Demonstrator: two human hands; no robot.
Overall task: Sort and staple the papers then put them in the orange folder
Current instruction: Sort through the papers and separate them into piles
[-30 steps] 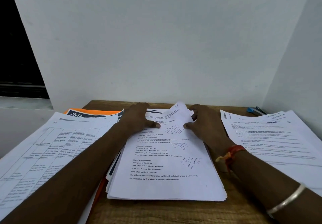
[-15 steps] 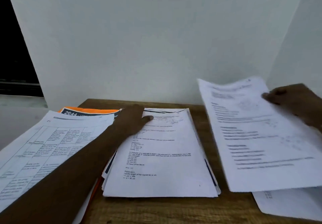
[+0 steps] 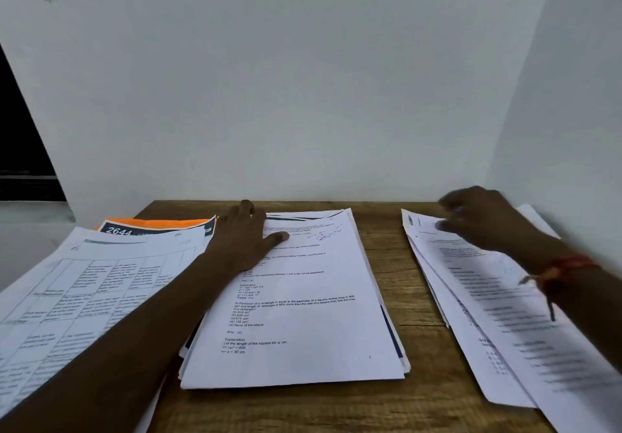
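- Left hand lies flat, fingers relaxed, on the far-left corner of the middle paper stack on the wooden bench.
- Right hand — blurred — sits over the right pile; its grip cannot be told.
- Orange folder peeks from under tabled sheets, far left.

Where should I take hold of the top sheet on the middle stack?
Pinch the top sheet at its far right corner, coming from the right. That edge lies free beside bare table, while the left hand rests flat on the far left part, likely pinning the stack as the sheet peels off.
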